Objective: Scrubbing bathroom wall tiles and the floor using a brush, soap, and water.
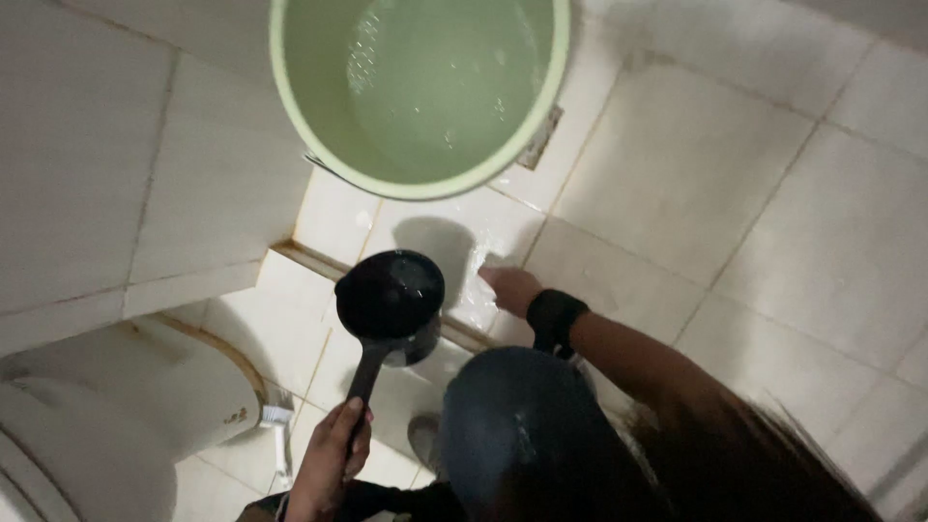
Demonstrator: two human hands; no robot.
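The bucket [420, 92] is cut off by the top edge of the frame, and the toilet [97, 416] by the left and bottom edges. The left hand [329, 464] runs off the bottom edge, its palm hidden around the dipper [390, 300] handle. The right hand [512, 288] is blurred, its fingertips indistinct against the wet floor [735, 213], and the brush [278, 435] by the toilet is too small to make out.

Bucket [420, 92] beyond dipper [390, 295]; toilet [106, 406] at left.
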